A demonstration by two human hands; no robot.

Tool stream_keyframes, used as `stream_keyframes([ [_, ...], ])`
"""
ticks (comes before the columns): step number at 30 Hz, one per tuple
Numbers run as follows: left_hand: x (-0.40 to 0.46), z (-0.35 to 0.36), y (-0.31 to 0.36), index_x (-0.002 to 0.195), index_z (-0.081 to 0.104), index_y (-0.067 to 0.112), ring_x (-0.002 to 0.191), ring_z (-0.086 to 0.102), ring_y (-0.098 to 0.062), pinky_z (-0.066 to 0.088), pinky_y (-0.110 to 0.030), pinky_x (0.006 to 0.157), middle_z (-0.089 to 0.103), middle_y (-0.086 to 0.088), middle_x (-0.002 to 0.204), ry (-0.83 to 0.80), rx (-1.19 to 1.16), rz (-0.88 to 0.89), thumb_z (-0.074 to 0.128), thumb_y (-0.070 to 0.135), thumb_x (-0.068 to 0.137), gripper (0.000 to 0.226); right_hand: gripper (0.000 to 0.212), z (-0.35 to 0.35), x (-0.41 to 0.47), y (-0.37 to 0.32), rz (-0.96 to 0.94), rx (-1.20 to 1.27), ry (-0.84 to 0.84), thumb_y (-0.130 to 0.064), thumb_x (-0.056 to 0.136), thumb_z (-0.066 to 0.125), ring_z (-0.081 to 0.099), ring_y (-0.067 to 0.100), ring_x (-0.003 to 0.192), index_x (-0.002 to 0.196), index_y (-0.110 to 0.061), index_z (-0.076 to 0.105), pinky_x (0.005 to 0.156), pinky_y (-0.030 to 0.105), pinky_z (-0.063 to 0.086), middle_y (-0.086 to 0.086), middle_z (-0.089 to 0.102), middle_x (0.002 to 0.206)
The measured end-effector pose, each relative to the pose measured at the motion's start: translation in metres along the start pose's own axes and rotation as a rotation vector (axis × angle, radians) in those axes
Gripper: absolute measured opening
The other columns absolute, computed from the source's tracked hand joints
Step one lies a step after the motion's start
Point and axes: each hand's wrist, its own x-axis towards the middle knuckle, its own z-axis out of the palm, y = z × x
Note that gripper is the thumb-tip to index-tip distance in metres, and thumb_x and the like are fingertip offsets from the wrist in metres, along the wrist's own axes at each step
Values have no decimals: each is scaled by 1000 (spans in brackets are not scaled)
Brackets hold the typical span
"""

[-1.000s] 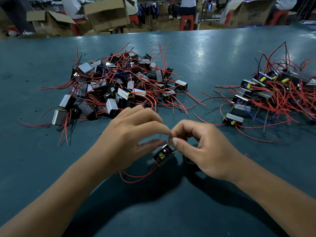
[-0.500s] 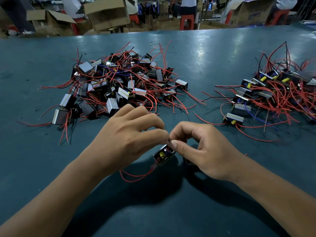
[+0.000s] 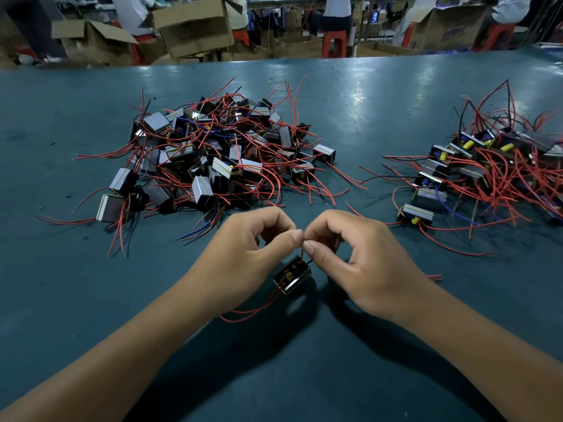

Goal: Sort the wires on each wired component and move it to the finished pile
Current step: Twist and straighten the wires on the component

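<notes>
A small black wired component [image 3: 292, 275] with a yellow core hangs just above the teal table [image 3: 365, 95], between my hands. My left hand [image 3: 243, 257] and my right hand [image 3: 359, 257] meet fingertip to fingertip over it, each pinching its thin wires between thumb and forefinger. Red wires [image 3: 253, 309] trail from the component down and left under my left wrist. A large heap of the same components [image 3: 207, 153] with tangled red wires lies at the back left. A second pile [image 3: 481, 175] lies at the right.
Beyond the table's far edge stand open cardboard boxes [image 3: 192, 25], red stools [image 3: 335, 41] and several seated people. A loose red wire end [image 3: 434, 277] shows beside my right wrist.
Both hands have closed in so their fingertips touch, and the component hangs slightly lower below them. The piles have not moved.
</notes>
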Motion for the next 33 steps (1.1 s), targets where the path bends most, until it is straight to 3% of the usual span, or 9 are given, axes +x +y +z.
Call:
stream_keyframes([
  [3,3,-20,-7,89,65,22,68,51,0,40,-16,64,61,16,76,-184,94,-49,64,41,90,19,7,-9,3,3,68,-2,-110,-26,93,67,60,4,82,97,-20,65,73,13,44,-14,65,85],
  [6,0,-31,-12,94,63,29,75,59,-4,50,-26,70,67,13,87,-395,291,-133,73,58,81,33,30,-33,3,9,111,-116,-335,-50,87,66,59,-1,101,111,-32,60,84,13,43,-21,63,102],
  [9,-3,-22,-10,93,63,29,75,61,-9,51,-32,71,67,9,86,-368,332,-97,67,69,77,44,41,-42,2,12,82,-282,-464,-53,81,73,54,-4,104,114,-33,57,87,11,39,-22,58,104],
  [13,0,-12,-9,94,69,28,77,59,-16,46,-30,70,65,9,88,-184,249,30,67,55,86,28,23,-33,3,10,74,-229,-397,-44,90,65,57,-1,97,106,-29,62,84,17,43,-19,62,98],
  [18,1,-5,-7,87,73,18,76,58,-14,44,-22,69,65,9,82,-143,125,51,72,31,88,13,10,-33,4,7,134,-56,-287,-37,94,63,65,9,80,93,-27,66,73,29,52,-11,69,84],
  [22,2,-11,-9,81,69,21,72,54,-5,35,-13,66,58,16,76,-159,182,60,73,23,90,11,13,-33,4,10,107,-51,-218,-26,94,67,61,8,67,81,-26,65,61,14,43,-10,66,71],
  [26,3,-16,-10,83,70,21,72,55,-2,35,-10,65,60,19,79,-139,244,69,73,23,91,8,10,-33,4,13,103,-58,-192,-24,93,68,62,7,73,84,-27,65,60,9,41,-15,66,75],
  [30,3,-24,-10,87,66,27,64,53,-4,39,-14,59,63,19,76,-44,181,32,70,18,93,11,13,-41,3,12,32,-70,-164,-33,86,71,59,10,91,95,-31,62,75,12,41,-15,63,93],
  [33,2,-37,-9,93,69,30,69,55,-9,45,-26,64,64,13,82,-230,166,29,74,21,87,12,21,-39,2,12,-48,-129,-241,-36,83,74,55,11,91,101,-30,66,79,14,39,-14,57,94],
])
